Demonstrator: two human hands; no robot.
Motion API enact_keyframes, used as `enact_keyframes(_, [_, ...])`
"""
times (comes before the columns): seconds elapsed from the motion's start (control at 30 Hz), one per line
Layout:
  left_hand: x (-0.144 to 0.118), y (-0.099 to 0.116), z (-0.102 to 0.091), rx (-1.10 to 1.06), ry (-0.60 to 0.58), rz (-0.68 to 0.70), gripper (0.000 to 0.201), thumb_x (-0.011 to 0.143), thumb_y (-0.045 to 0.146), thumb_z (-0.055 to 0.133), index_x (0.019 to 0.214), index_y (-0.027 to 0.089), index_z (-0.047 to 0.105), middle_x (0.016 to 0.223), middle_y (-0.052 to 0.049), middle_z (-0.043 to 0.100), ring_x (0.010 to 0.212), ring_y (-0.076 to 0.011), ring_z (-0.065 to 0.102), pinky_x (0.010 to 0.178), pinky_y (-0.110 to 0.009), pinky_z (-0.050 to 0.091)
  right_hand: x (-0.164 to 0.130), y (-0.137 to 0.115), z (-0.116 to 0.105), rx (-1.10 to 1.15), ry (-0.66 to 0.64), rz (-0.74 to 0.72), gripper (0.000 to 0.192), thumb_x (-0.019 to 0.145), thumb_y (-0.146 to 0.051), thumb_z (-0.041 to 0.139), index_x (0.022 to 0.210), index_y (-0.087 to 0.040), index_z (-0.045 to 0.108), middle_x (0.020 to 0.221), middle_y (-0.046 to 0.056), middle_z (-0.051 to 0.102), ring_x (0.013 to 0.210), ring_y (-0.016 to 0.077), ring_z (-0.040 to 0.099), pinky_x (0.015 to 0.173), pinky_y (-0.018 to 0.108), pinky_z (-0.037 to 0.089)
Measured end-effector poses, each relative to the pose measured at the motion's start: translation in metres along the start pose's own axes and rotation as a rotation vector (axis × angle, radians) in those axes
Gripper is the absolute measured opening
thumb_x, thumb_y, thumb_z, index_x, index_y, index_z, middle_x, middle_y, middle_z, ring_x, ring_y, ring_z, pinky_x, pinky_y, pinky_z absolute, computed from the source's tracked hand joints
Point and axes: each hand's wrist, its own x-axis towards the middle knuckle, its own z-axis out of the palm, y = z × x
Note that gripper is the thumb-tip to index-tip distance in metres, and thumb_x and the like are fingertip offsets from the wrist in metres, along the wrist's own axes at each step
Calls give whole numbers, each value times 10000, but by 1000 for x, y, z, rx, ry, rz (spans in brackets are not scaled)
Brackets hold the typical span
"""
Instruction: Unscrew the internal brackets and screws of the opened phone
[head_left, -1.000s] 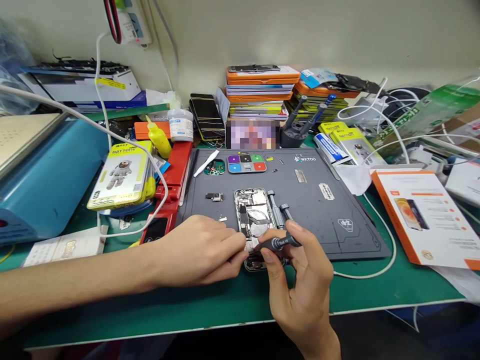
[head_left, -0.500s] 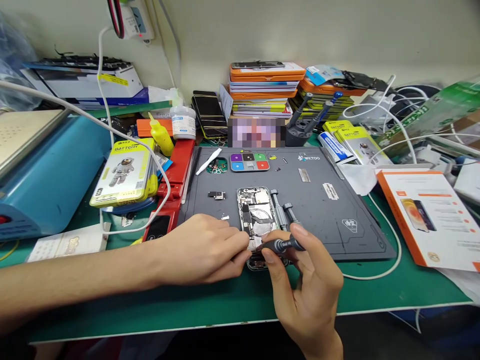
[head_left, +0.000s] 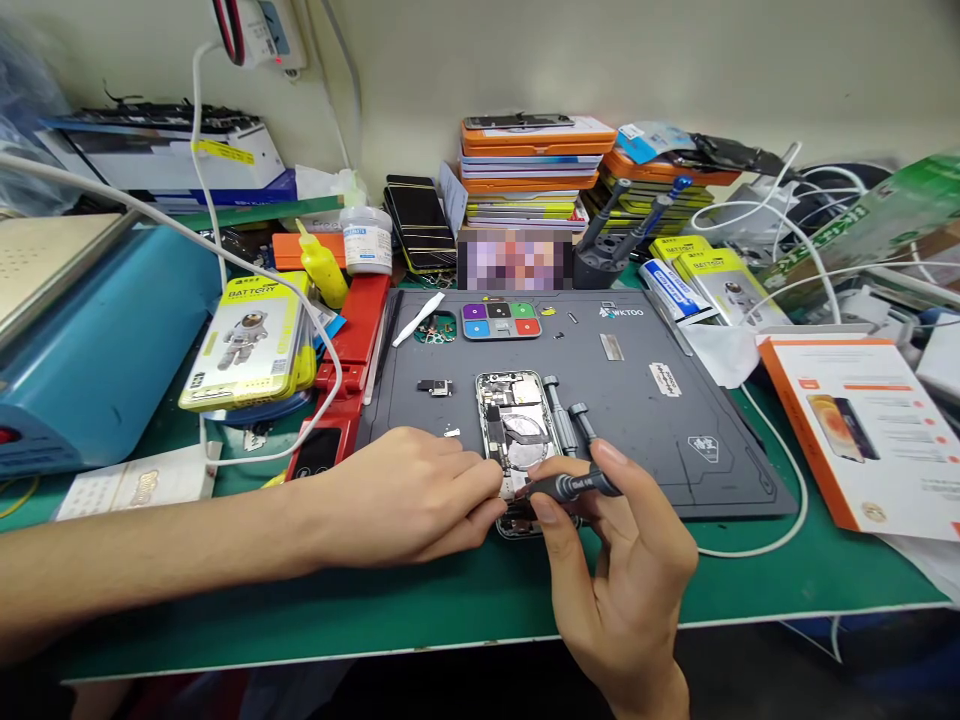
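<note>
An opened phone (head_left: 529,422) lies on the grey work mat (head_left: 637,430), its inner parts exposed. My right hand (head_left: 619,550) grips a dark screwdriver (head_left: 574,485), whose tip points left into the lower part of the phone. My left hand (head_left: 431,495) is closed with its fingertips against the phone's lower left edge. What those fingertips pinch, if anything, is hidden. Two more screwdrivers (head_left: 559,415) lie along the phone's right side. A small phone part (head_left: 435,387) and a tiny white piece (head_left: 451,433) sit left of the phone.
Behind the phone are a colored screw tray (head_left: 501,321) and a white pry tool (head_left: 418,320). A red tool (head_left: 360,340) and yellow battery boxes (head_left: 247,340) stand left. An orange-edged box (head_left: 862,430) is at right; a screwdriver holder (head_left: 600,262) stands behind.
My right hand and the screwdriver have shifted slightly right, with the tip still at the phone's lower part. The left hand stays at the phone's edge.
</note>
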Motion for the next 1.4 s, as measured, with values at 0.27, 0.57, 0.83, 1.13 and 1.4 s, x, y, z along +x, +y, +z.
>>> enact_keyframes(0.27, [-2,1,-1,-12,-11,-15,326,1179,294,365,924,208,550,745,28,621,598,-171,600,559,-361,417,0,1,0,-6,0,-8,813,910,42,710,1610,-276,445,1110,84,761,1059,260,810,826,429,751])
enact_keyframes(0.57, [1,2,-2,-14,-27,-47,359,1193,314,297,965,205,553,733,30,612,576,-172,593,545,-349,429,-2,-2,0,-6,3,-5,797,923,42,697,1617,-255,440,1139,91,756,1066,243,806,855,400,746])
enact_keyframes(0.83, [0,2,0,-27,-34,-31,326,1189,297,301,988,206,542,761,28,609,601,-177,596,564,-349,445,-4,3,-2,-34,-15,-51,841,911,50,701,1646,-237,409,1205,133,754,1142,286,799,904,433,738])
enact_keyframes(1.13, [-1,1,2,-19,-55,-32,278,1183,293,330,1013,211,534,783,27,616,625,-187,604,589,-357,468,-8,3,-3,-23,-21,-43,862,913,52,699,1659,-251,389,1233,146,749,1158,298,796,878,442,742])
enact_keyframes(1.4, [-1,1,2,-21,-64,-29,281,1186,298,328,1019,208,536,788,21,622,629,-188,609,593,-353,467,-2,0,-2,-28,-8,0,794,929,15,701,1632,-231,425,1167,123,767,1121,290,805,865,440,747])
